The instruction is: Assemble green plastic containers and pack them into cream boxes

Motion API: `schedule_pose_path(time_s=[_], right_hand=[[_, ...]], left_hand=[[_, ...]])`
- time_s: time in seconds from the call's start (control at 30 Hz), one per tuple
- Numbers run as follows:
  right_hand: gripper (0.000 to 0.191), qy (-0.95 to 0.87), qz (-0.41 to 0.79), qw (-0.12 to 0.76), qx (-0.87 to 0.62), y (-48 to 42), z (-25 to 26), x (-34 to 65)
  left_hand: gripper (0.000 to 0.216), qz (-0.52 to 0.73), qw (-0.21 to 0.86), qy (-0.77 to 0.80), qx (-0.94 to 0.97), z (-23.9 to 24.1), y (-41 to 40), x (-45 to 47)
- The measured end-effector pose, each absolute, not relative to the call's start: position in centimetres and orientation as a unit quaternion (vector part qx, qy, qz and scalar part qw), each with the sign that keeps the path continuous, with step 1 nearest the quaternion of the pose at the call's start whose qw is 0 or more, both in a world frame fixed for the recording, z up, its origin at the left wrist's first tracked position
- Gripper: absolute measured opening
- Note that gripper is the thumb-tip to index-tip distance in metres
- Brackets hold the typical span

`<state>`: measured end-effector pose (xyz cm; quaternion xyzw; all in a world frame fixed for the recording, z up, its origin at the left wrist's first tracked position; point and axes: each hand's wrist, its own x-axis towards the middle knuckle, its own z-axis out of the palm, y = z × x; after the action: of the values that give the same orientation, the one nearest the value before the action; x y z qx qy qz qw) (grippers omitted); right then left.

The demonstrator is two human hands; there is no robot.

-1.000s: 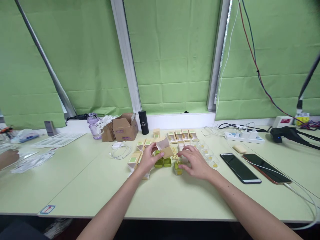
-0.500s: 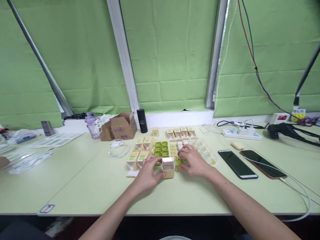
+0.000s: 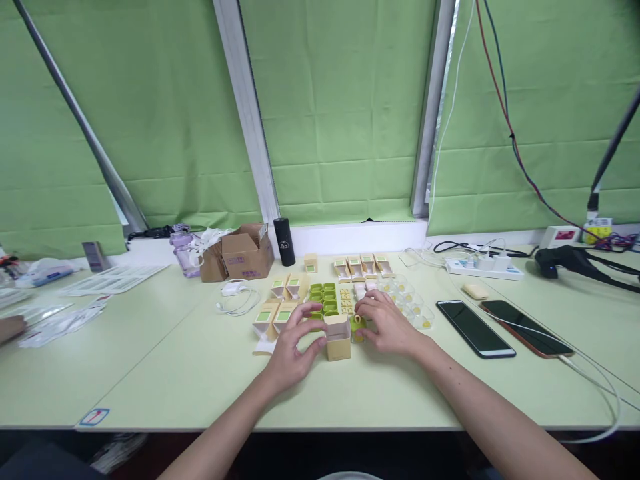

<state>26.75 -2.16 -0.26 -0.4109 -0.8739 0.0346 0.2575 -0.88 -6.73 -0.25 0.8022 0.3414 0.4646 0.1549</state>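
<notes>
A small cream cardboard box (image 3: 339, 348) stands upright with its top open near the middle of the table. My left hand (image 3: 295, 347) is at its left side, fingers curved and spread, fingertips close to the wall; whether they touch it I cannot tell. Just right of the box, my right hand (image 3: 383, 323) grips a small green cup (image 3: 356, 329) with a yellow ring on top. Behind the hands lie several green cups (image 3: 329, 295) in rows, small yellow pieces (image 3: 346, 300), pale pink pieces (image 3: 360, 288) and a clear tray (image 3: 405, 293) of round cups.
Several open cream boxes (image 3: 267, 313) stand at left, more boxes (image 3: 363, 268) at the back, and a closed one (image 3: 311, 263) apart. Two phones (image 3: 475, 328) lie at right. A brown carton (image 3: 247, 253), a black cylinder (image 3: 285, 241) and a power strip (image 3: 485, 267) line the back. Another person's hand (image 3: 11, 328) shows at far left.
My left hand has loosened from the open box and its fingers have spread. The box sits slightly nearer to me. My right hand stays on the green cup.
</notes>
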Motion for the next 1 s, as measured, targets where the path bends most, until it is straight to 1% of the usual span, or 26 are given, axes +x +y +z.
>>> schedule_pose_path(time_s=[0.1, 0.27, 0.47, 0.57, 0.83, 1.0], right_hand=[[0.019, -0.874, 0.038, 0.258, -0.41, -2.1, -0.3, 26.7], [0.018, -0.875, 0.044, 0.262, -0.405, -2.2, -0.2, 26.7], [0.019, -0.874, 0.049, 0.257, -0.409, -2.4, 0.0, 26.6], [0.018, -0.874, 0.048, 0.257, -0.411, -2.4, 0.0, 26.6], [0.018, -0.878, 0.038, 0.255, -0.403, -2.5, 0.0, 26.7], [0.018, -0.878, 0.027, 0.244, -0.41, -2.5, 0.1, 26.8]], left_hand=[[0.022, 0.453, 0.183, 0.349, 0.8, -0.3, -6.5, -0.7], [0.028, 0.452, 0.221, 0.42, 0.756, -0.1, -6.0, -0.1], [0.026, 0.492, 0.247, 0.441, 0.709, 0.5, -4.5, 1.0], [0.026, 0.487, 0.268, 0.449, 0.699, 0.7, -3.8, 1.2], [0.048, 0.505, 0.384, 0.39, 0.667, -0.4, -2.9, 0.7], [0.057, 0.515, 0.474, 0.36, 0.617, -1.3, -2.4, 0.0]])
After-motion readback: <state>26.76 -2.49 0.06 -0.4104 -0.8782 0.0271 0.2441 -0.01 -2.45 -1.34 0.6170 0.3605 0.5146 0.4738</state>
